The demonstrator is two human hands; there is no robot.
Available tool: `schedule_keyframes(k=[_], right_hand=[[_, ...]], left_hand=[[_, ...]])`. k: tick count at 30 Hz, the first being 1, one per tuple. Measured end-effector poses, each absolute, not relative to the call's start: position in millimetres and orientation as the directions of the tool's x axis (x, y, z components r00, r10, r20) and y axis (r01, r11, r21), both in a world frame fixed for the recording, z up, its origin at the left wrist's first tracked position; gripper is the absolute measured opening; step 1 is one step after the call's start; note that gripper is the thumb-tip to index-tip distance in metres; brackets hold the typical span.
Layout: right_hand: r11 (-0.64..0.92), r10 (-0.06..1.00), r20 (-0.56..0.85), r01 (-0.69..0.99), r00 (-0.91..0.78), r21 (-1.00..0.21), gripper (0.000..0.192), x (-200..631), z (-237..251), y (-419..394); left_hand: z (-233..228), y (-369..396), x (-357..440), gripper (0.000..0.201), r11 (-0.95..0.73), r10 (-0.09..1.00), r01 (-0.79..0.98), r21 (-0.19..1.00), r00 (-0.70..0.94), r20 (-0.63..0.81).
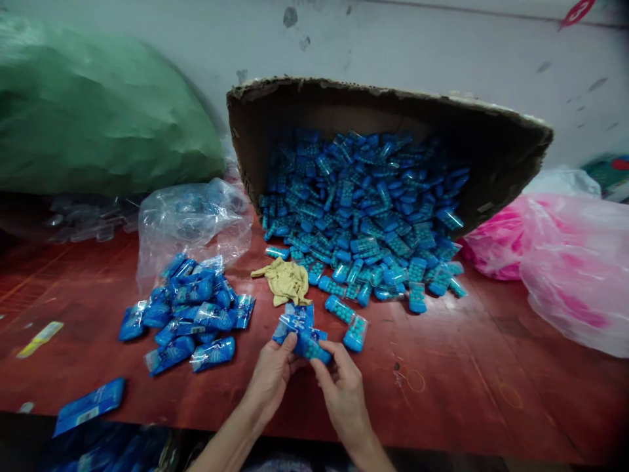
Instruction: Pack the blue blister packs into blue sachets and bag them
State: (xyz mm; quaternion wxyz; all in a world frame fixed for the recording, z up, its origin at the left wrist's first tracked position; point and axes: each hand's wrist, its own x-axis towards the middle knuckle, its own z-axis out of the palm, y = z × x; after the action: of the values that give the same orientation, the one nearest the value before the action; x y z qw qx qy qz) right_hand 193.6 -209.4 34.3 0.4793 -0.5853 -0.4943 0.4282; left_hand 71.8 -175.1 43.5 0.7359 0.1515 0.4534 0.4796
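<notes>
A blue packet (302,334) sits pinched between both hands near the table's front edge: left hand (272,375) fingers closed on its left end, right hand (341,387) gripping its right. Bare red table (466,387) lies open rightward; a pile of bagged packets (191,314) crowds the left, a tipped cardboard box (388,131) behind.

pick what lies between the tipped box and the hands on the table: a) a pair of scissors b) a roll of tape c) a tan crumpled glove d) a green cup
c, a tan crumpled glove lies on the red table just in front of the cardboard box, above the left hand and right hand, which hold a blue packet.
</notes>
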Motion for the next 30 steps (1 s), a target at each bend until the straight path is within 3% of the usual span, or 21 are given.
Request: schedule_keyframes(k=[2,6,8,11,16,21,25,30], right_hand=[[0.006,0.995,0.023,0.168,0.1,-0.986,0.023,192,37,-212],[-0.148,0.986,-0.139,-0.09,-0.093,-0.985,0.029,195,42,-210],[-0.219,0.968,-0.187,-0.209,-0.165,-0.953,0.029,197,43,-206],[-0.206,0.971,-0.162,-0.269,-0.175,-0.941,0.038,199,46,-202],[-0.091,0.98,-0.071,-0.102,-0.183,-0.991,0.059,206,55,-198],[-0.064,0.961,-0.075,0.052,-0.265,-0.997,0.06,218,59,-195],[-0.05,0.968,-0.07,0.088,-0.239,-0.995,0.047,218,57,-195],[0.101,0.989,0.079,0.18,-0.125,-0.978,0.031,210,44,-203]], left_hand=[[45,-174,72,0.017,0.531,0.818,-0.582,0.616,0.164,-0.551],[45,-170,61,0.013,0.633,0.745,-0.581,0.511,0.28,-0.605],[45,-168,55,0.016,0.659,0.731,-0.58,0.478,0.349,-0.586],[44,-166,50,0.018,0.679,0.729,-0.567,0.466,0.451,-0.514],[45,-160,48,0.023,0.713,0.694,-0.508,0.484,0.614,-0.377],[52,-165,54,0.025,0.765,0.617,-0.43,0.48,0.702,-0.355],[53,-175,63,0.019,0.733,0.678,-0.486,0.477,0.588,-0.442],[52,-188,75,0.013,0.661,0.731,-0.622,0.42,0.408,-0.546]])
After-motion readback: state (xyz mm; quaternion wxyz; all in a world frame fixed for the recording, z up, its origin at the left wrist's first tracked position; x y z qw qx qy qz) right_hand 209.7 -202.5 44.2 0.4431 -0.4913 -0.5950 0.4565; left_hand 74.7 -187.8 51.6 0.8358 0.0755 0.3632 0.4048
